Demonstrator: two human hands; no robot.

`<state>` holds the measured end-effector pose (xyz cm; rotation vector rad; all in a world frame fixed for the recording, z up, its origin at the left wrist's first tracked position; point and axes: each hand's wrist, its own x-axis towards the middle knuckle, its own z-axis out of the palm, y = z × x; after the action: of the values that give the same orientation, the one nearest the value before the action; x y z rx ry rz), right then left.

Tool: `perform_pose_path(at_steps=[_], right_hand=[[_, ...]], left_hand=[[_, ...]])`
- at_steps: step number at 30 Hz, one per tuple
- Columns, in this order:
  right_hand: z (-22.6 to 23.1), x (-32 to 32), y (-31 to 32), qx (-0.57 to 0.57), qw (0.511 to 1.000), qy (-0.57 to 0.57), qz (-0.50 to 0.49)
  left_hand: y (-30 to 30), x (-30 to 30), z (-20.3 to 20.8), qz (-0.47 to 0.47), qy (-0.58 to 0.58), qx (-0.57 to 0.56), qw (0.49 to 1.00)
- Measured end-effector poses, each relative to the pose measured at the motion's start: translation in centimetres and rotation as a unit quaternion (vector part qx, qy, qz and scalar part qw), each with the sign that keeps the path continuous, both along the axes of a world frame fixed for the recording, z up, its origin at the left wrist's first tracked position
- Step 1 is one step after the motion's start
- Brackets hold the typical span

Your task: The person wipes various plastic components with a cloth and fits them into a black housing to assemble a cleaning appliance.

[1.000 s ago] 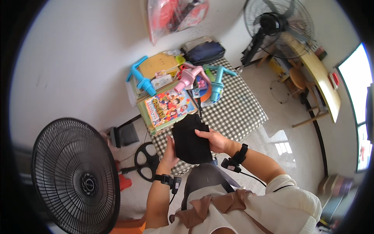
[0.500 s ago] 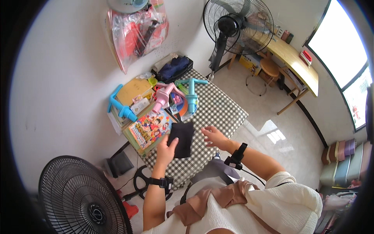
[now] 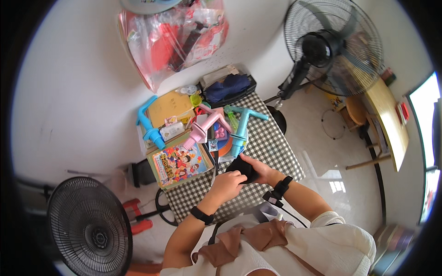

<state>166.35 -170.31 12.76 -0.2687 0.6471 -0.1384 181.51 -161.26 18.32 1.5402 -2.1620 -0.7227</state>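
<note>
Over the near part of the checked table (image 3: 282,146), both hands hold a small black piece (image 3: 242,170) that looks like folded cloth or a pouch. My left hand (image 3: 225,186) has its fingers curled onto the near left side. At the right edge, my right hand (image 3: 260,170) grips it with the thumb along the top. Part of the piece is hidden under the fingers. Just beyond it lies a teal plastic angled piece with a threaded end (image 3: 239,133). A similar pink one (image 3: 202,130) and a blue one (image 3: 149,125) lie farther left.
A colourful picture book (image 3: 179,162) tops a stack at the table's left. Behind are a yellow folder (image 3: 170,108) and a black tray (image 3: 251,87) holding dark blue cloth. Fans stand at lower left (image 3: 92,225) and upper right (image 3: 322,48). A wooden desk (image 3: 389,119) is at right.
My right hand has come onto the black piece, which only my left hand held before. The piece has moved right and looks more bunched up. The whole view has shifted.
</note>
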Motion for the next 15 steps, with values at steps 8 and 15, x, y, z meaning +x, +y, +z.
perform_pose_path(at_steps=[8,15], right_hand=[[1.0,1.9,-3.4,-0.133,0.987,0.088,0.012],[5.2,7.7,-3.6,-0.196,0.98,0.022,0.004]], left_hand=[[-1.9,2.6,-1.9,0.384,0.196,0.017,0.902],[-1.9,15.0,-6.1,0.637,0.022,-0.044,0.77]])
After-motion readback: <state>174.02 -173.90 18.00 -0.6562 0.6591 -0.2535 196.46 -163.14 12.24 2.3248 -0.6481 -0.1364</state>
